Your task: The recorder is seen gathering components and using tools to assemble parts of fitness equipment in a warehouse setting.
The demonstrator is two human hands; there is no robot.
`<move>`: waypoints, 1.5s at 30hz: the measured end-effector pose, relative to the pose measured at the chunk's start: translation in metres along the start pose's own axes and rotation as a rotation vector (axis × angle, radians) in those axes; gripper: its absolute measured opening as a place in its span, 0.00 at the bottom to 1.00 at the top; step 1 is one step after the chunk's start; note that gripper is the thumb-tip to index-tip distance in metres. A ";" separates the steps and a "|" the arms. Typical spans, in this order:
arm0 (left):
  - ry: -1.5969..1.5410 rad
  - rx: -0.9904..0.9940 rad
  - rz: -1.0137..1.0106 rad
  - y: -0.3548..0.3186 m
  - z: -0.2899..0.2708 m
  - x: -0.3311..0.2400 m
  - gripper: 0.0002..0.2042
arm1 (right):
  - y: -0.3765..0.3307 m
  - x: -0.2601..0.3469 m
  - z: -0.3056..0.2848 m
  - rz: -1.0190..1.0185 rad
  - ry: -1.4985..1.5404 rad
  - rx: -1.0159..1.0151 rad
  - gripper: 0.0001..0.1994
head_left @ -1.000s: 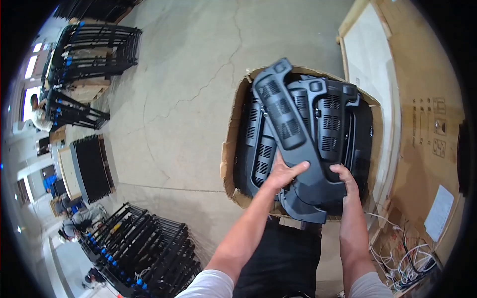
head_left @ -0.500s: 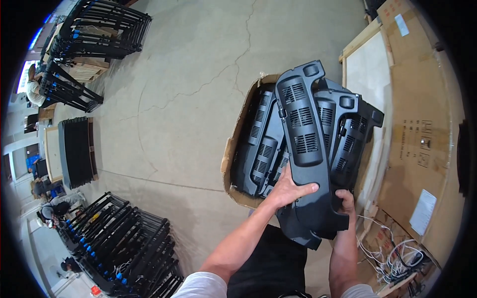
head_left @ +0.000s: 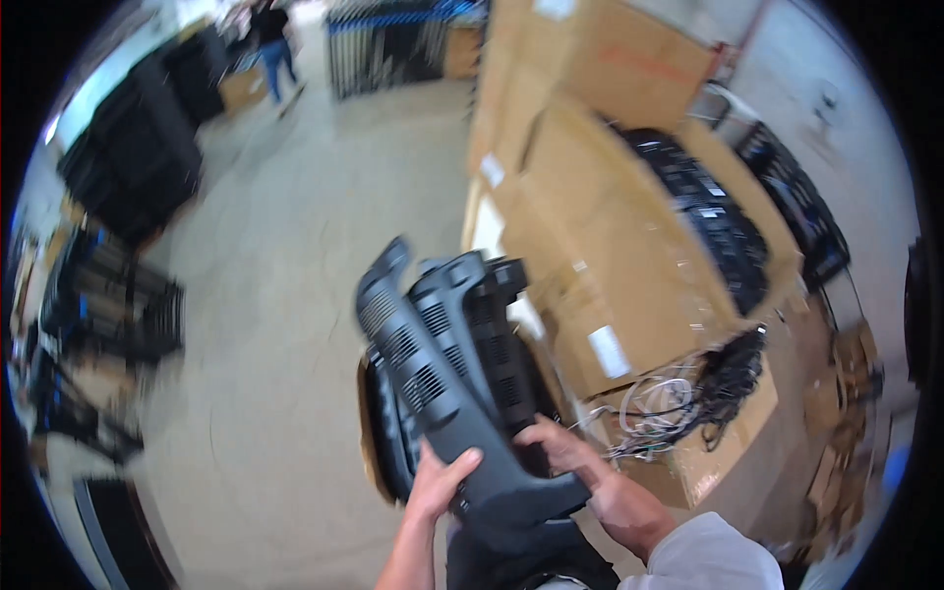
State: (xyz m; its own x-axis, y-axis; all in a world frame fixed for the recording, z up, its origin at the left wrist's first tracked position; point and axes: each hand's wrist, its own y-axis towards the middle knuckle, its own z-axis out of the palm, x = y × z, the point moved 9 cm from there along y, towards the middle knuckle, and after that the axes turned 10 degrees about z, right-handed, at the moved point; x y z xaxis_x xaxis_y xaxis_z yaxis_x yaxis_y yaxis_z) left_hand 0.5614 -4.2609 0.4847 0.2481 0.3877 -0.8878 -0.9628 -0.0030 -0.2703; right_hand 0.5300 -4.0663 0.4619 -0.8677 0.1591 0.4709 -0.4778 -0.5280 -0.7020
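Observation:
A long black plastic vented cover (head_left: 418, 369) with slotted grilles slants across the middle, tilted away from me, lifted over an open carton. My left hand (head_left: 444, 482) is closed on its near left edge, the thumb lying on top. Closed on the near right side, my right hand (head_left: 562, 447) has its fingers partly hidden by the cover. More black covers of the same kind (head_left: 492, 334) lie just beside and behind it; whether they are in my grip or in the carton I cannot tell. The carton (head_left: 372, 447) shows its left rim below, with dark covers inside.
To the right stands a large cardboard box (head_left: 600, 246) with an open box of black parts (head_left: 703, 216) beside it. Coiled white and black cables (head_left: 659, 398) lie near my right arm. Dark racks (head_left: 108, 305) line the left. A person (head_left: 273, 49) walks far off.
My view has swung to the right, bringing the stacked boxes and open parts box into sight. Both hands still grip the vented cover, which now points further left in view.

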 end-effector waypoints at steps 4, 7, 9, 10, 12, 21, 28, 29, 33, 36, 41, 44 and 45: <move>-0.045 0.088 0.205 -0.021 0.069 -0.116 0.50 | -0.078 0.083 0.049 -0.333 -0.141 0.157 0.35; -0.098 0.241 0.354 -0.026 0.141 -0.208 0.50 | -0.162 0.161 0.072 -0.527 -0.326 0.069 0.30; -0.085 0.342 0.385 -0.014 0.198 -0.254 0.47 | -0.223 0.216 0.078 -0.499 -0.344 0.048 0.20; -0.126 0.465 0.458 -0.009 0.242 -0.282 0.45 | -0.252 0.244 0.072 -0.530 -0.313 0.061 0.22; -0.123 0.564 0.451 0.000 0.317 -0.317 0.44 | -0.309 0.301 0.045 -0.540 -0.301 0.005 0.22; -0.221 0.716 0.379 0.086 0.545 -0.315 0.39 | -0.428 0.499 -0.166 -0.791 -0.552 -0.214 0.08; -0.251 0.595 0.226 0.168 0.604 -0.229 0.42 | -0.387 0.546 -0.259 -0.618 -0.507 -0.039 0.10; -0.258 0.584 0.207 0.168 0.616 -0.220 0.42 | -0.391 0.550 -0.274 -0.620 -0.504 -0.042 0.10; -0.025 0.380 0.116 0.210 0.605 -0.172 0.36 | -0.378 0.552 -0.333 -0.256 -0.624 -0.406 0.15; 0.470 0.241 -0.027 0.220 0.561 -0.159 0.34 | -0.376 0.546 -0.319 -0.282 -0.749 -0.398 0.17; 0.258 0.121 -0.023 0.220 0.514 -0.173 0.14 | -0.379 0.539 -0.327 -0.076 -0.835 -0.456 0.29; 0.445 0.145 -0.021 0.220 0.481 -0.182 0.16 | -0.360 0.538 -0.350 -0.200 -0.992 -0.593 0.29; 0.572 0.137 -0.020 0.205 0.490 -0.193 0.16 | -0.367 0.540 -0.375 -0.203 -1.046 -0.690 0.29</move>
State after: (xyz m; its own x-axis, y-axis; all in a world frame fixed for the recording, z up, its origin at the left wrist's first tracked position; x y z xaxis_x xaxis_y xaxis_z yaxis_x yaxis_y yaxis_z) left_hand 0.2634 -3.8845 0.7830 0.2485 -0.1723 -0.9532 -0.9529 0.1331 -0.2725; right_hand 0.1857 -3.4737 0.7731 -0.3994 -0.7128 0.5766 -0.8339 0.0210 -0.5516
